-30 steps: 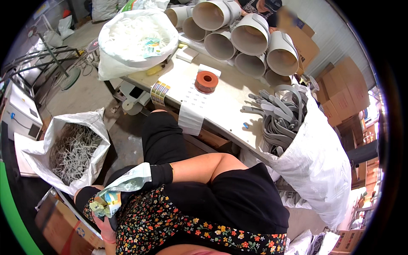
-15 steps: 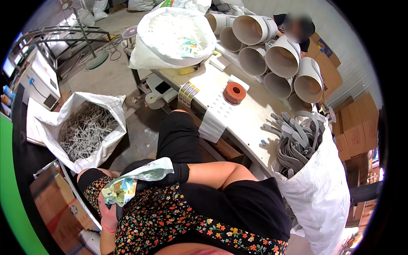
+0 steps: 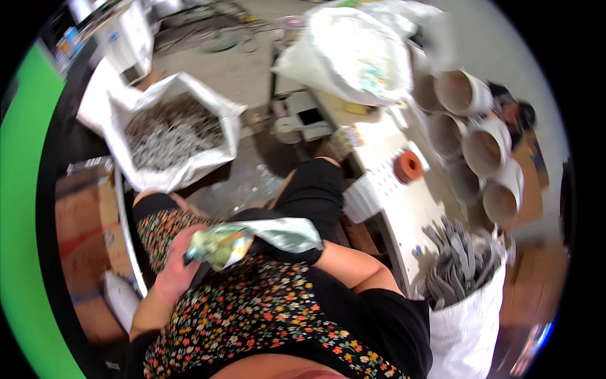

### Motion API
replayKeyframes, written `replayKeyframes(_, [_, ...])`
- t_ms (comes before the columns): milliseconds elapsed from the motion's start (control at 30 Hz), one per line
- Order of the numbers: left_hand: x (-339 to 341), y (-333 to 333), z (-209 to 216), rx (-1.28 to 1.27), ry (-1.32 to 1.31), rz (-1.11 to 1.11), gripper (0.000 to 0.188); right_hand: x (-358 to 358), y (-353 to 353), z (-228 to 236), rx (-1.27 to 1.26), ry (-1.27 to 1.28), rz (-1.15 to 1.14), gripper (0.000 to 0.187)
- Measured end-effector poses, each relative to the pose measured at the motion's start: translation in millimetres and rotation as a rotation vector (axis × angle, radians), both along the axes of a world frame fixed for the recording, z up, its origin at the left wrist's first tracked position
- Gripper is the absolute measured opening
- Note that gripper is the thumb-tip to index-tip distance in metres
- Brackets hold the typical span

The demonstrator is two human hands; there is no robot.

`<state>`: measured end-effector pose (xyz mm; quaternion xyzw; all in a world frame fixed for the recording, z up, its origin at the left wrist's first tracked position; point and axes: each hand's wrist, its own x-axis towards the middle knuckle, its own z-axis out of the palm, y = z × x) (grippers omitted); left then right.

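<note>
A pale, translucent plastic bag with a coloured print lies across my lap, and small yellowish-green pieces show at its left end. My left hand, pinkish and blurred, is closed on that left end. My right hand lies in something black, a glove or sleeve, behind and under the bag; its fingers are hidden. The right forearm reaches in from the right, touching the bag's right end.
An open white sack of thin grey pieces stands ahead left. On the workbench are an orange-red tape roll, a white sack and large grey cylinders. Grey straps fill a sack at right. Another person is beyond.
The view has swung, so the surroundings shift. My left hand and the bag appear further right and higher in the picture, with the bag still held. The other person appears lower, further right.
</note>
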<state>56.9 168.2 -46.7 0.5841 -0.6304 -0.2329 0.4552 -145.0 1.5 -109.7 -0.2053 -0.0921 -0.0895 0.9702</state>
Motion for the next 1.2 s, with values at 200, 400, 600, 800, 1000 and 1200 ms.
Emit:
replayKeyframes(200, [-11, -19, 36, -0.012, 0.017, -0.003, 0.037, 11, -3, 62, -0.869, 0.369, -0.293, 0.042])
replayKeyframes(400, [-8, -17, 43, -0.109, 0.015, -0.095, 0.044, 17, -8, 61, -0.855, 0.358, -0.201, 0.039])
replayKeyframes(600, [-5, -20, 41, -0.096, 0.020, -0.084, 0.035, 13, -4, 77, -0.918, 0.303, -0.360, 0.040])
replayKeyframes(800, [-5, -33, 62, -0.080, -0.006, -0.182, 0.026, 6, -7, 72, -0.705, 0.346, -0.235, 0.055])
replayKeyframes(1000, [-14, -37, 80, -0.190, -0.155, -0.173, 0.027, 8, -18, 62, -0.655, 0.254, -0.111, 0.047])
replayKeyframes(1200, [-27, -41, 102, -0.344, -0.199, -0.320, 0.036, -15, -16, 54, -0.561, 0.297, -0.120, 0.048])
